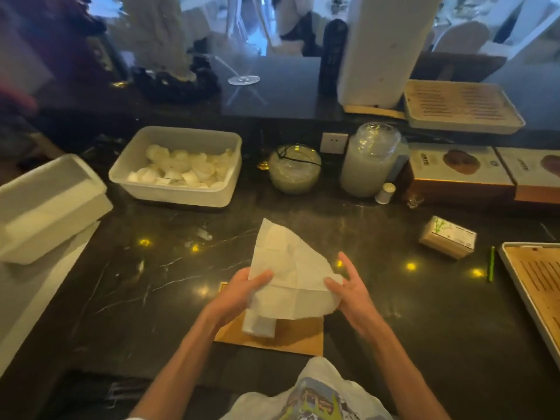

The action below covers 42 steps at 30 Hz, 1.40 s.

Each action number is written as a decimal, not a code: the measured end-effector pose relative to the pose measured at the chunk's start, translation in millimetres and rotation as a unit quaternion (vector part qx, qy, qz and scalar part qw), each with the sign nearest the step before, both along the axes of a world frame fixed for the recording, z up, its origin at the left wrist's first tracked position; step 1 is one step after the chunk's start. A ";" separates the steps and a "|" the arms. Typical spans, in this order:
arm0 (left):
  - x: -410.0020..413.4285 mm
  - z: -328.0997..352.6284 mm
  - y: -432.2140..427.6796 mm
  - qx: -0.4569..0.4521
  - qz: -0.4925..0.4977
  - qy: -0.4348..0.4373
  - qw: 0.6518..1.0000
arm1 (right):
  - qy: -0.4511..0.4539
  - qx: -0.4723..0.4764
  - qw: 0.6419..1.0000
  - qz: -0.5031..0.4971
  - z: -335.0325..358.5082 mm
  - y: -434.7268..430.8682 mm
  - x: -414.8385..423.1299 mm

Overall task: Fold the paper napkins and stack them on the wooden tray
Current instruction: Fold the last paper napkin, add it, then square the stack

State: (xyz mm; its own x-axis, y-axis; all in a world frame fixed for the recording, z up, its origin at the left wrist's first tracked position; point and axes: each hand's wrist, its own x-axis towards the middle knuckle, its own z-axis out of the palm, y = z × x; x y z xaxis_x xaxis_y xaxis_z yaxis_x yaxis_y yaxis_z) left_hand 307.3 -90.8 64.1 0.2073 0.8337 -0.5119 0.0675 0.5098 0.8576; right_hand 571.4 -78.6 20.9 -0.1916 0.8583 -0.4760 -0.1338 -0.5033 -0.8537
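**Fig.** Head view, near to far.

- **Foreground:** person's printed shirt [312, 392]. Both forearms reach fwd. over the dark marble counter [136, 298].
- **L hand** [242, 294] grips the napkin [288, 265] at its left edge, thumb across the front, fingers curled behind.
- **R hand** [348, 294] pinches the right edge w/ thumb on the front. Its other fingers are nearly straight and spread upward.
- **Napkin:** partly unfolded and creased, held in the air directly above the wooden tray [291, 339], far corner pointing away.
- **Folded white piece** [259, 325]: lies over the tray's left part, below the L hand. Cannot tell whether it is separate or part of the held sheet.
- **Mid-ground, R:** tissue pack [448, 237], green stick [491, 263], slatted tray [533, 286] at the frame edge.
- **Mid-ground, L:** white foam boxes [45, 204].
- **Far:** white tub [178, 195] w/ pale pieces inside, glass bowl [295, 169], lidded glass jar [369, 160], cartons [454, 172].
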 end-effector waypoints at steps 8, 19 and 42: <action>-79.8 23.3 -8.0 -0.015 -0.059 0.033 0.998 | -0.174 0.014 0.952 0.250 18.1 -10.5 -43.0; -121.0 41.7 51.4 -0.112 -0.082 -0.116 0.983 | -0.124 0.082 0.969 0.197 39.6 29.8 -112.5; -119.5 1.9 20.1 0.006 0.003 -0.039 0.999 | -0.073 0.014 0.997 0.006 24.7 7.4 -88.2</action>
State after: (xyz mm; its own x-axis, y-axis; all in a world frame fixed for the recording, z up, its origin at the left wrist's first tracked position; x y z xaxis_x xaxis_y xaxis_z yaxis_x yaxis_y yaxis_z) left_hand 187.8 -70.6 66.0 0.2411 0.8413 -0.4838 -0.0026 0.4991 0.8666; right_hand 483.2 -71.2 45.6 -0.1328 0.8693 -0.4762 -0.0018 -0.4807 -0.8769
